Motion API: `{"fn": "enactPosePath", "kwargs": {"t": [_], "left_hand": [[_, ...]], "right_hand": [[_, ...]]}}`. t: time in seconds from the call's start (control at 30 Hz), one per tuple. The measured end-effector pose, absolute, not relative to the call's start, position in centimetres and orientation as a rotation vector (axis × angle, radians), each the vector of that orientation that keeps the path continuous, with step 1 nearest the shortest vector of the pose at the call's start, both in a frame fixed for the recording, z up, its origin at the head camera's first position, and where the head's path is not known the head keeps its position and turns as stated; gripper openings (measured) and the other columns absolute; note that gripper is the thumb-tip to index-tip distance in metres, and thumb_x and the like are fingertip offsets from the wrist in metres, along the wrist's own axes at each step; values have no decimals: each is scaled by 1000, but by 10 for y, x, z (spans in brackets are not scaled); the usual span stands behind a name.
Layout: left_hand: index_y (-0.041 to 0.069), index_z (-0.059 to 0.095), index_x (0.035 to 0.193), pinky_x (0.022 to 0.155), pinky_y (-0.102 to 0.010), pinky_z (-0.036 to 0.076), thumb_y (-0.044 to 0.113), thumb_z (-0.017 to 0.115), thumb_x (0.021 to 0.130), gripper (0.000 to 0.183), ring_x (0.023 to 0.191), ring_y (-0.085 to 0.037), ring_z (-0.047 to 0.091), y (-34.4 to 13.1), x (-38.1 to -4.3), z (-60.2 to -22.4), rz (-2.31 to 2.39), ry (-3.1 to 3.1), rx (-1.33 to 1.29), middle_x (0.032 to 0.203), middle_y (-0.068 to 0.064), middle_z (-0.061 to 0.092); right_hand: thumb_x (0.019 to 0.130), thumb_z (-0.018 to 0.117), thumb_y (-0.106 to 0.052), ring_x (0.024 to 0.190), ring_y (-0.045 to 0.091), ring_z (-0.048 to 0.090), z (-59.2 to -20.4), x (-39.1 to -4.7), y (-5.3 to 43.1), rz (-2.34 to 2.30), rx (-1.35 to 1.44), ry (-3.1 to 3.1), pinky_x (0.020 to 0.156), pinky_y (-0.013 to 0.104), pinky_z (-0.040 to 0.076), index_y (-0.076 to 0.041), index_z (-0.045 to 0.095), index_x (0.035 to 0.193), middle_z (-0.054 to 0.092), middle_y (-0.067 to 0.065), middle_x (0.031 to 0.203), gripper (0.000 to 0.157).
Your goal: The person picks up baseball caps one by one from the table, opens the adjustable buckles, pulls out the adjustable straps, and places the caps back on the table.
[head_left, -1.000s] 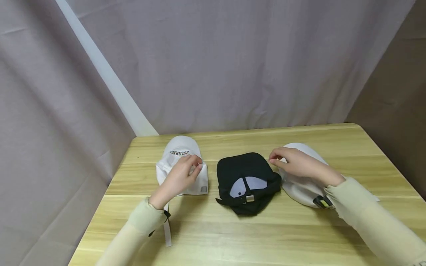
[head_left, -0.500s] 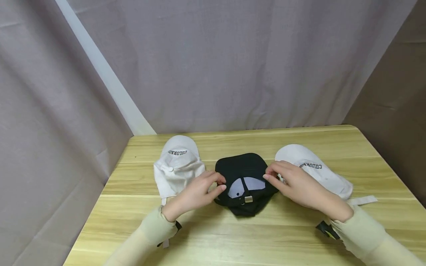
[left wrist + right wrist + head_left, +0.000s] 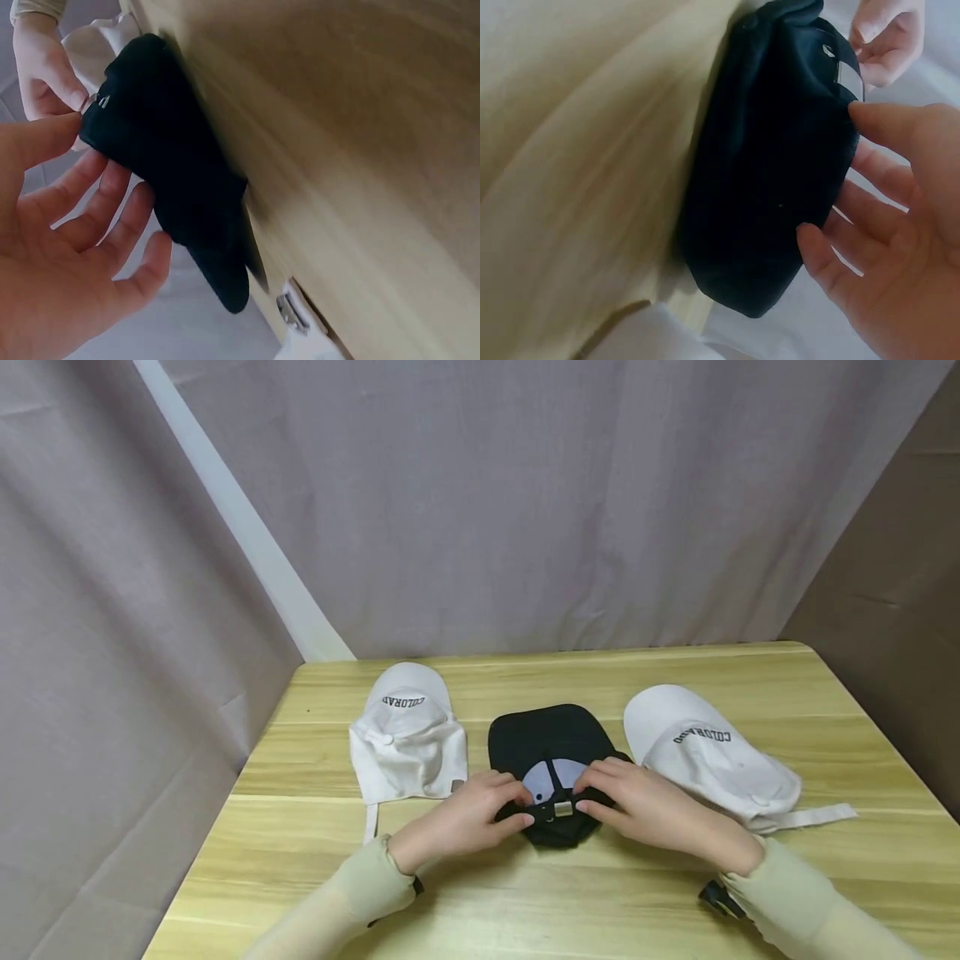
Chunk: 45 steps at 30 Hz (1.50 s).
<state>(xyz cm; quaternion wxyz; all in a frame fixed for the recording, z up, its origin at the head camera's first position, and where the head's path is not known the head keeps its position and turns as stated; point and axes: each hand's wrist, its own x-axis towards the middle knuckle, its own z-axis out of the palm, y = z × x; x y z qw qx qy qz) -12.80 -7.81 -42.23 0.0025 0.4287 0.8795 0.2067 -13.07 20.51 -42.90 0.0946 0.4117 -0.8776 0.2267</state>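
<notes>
Between my two hands lies a black baseball cap (image 3: 547, 729), brim toward the far side, its pale lining showing through the back opening. My left hand (image 3: 476, 812) pinches the cap's back edge left of the metal buckle (image 3: 563, 809). On the buckle's other side, my right hand (image 3: 652, 803) pinches the same back edge between thumb and forefinger. In the left wrist view the thumb and fingers (image 3: 90, 214) meet the rim of the black cloth. From the right wrist view, the thumb sits close to the buckle, with other fingers behind the edge.
A white cap (image 3: 408, 747) with dark lettering lies on the left of the wooden table (image 3: 525, 910), its strap trailing toward me. Another white lettered cap (image 3: 720, 760) lies on the right, strap pointing right. Grey curtain (image 3: 487, 510) hangs behind the table.
Both hands have come in from over the two white caps to the black cap and taken hold of its back edge. The white caps are now uncovered and lie where they were.
</notes>
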Motion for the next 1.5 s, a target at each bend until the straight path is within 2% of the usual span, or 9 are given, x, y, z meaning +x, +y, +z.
{"fn": "enactPosePath", "kwargs": {"t": [0.2,0.43,0.63,0.87,1.07,1.27,1.43,1.5], "left_hand": [[17,70,113,87,-33,40,30,64,100,19,99,-8,57,-74,-128,-426,507,2801,1304,106,7,64],[17,70,112,82,-30,37,28,63,101,16,96,-7,57,-74,-129,-424,514,2798,1326,103,8,64],[14,69,105,81,-26,44,20,64,101,9,89,-8,57,-79,-137,-405,690,2749,1413,96,6,64],[9,68,107,83,-27,49,13,66,99,9,90,-11,60,-87,-152,-370,925,2801,1393,100,1,67],[10,69,109,85,-37,51,14,65,100,11,96,-11,61,-93,-156,-356,1049,2792,1252,106,2,68],[11,69,109,86,-32,50,15,64,100,10,96,-10,60,-95,-156,-351,1034,2795,1228,104,3,67],[11,68,106,84,-39,51,15,63,101,8,91,-10,60,-94,-156,-351,1038,2772,1205,100,4,68],[12,68,106,83,-38,52,15,62,101,8,90,-10,61,-92,-156,-351,1052,2772,1197,99,4,68]], "right_hand": [[96,70,-24,93,8,60,-433,-132,204,656,1232,-2608,81,35,51,-19,69,106,64,-13,102,11],[97,69,-24,90,6,58,-428,-134,202,673,1229,-2616,79,34,50,-21,69,104,63,-15,98,8],[97,69,-20,85,3,57,-406,-138,196,754,1256,-2581,77,33,49,-21,68,101,62,-16,94,4],[98,67,-20,93,8,63,-372,-151,188,835,1159,-2574,88,40,41,-20,70,103,67,-15,99,6],[100,65,-17,89,7,62,-362,-159,183,945,1153,-2556,86,39,47,-17,68,104,68,-14,96,6],[101,64,-20,92,9,62,-360,-160,180,998,1119,-2573,83,39,49,-17,68,108,68,-12,99,8],[101,64,-20,94,10,62,-362,-159,178,995,1088,-2577,84,39,50,-17,67,106,68,-10,99,8],[101,64,-21,94,10,62,-362,-158,178,979,1070,-2573,85,38,51,-16,67,106,67,-9,100,8]]}}
